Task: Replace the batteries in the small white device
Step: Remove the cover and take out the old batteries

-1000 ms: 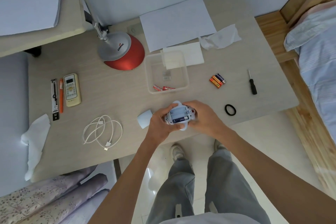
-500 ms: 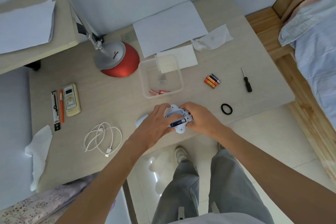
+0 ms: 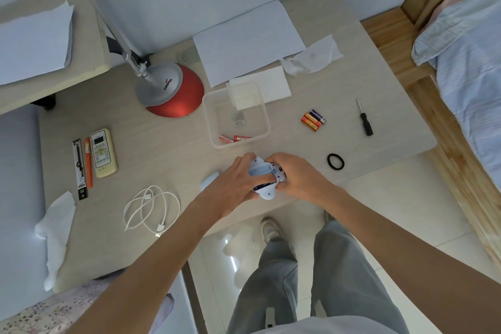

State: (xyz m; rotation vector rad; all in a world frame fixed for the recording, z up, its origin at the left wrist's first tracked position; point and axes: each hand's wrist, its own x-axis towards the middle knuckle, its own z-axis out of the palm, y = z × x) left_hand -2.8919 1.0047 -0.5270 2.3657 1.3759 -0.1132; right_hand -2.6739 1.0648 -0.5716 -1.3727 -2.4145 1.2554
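Small white device (image 3: 267, 193) is gripped in left hand (image 3: 230, 184) and right hand (image 3: 298, 177), and its six-o'clock battery (image 3: 264, 186) could be sprung out by uneven pressing.

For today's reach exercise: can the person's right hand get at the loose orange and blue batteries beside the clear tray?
Probably, once it lets go: the right hand grips the small white device, but only bare tabletop lies between it and the orange and blue batteries.

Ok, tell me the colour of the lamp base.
The lamp base is red and silver, head view.
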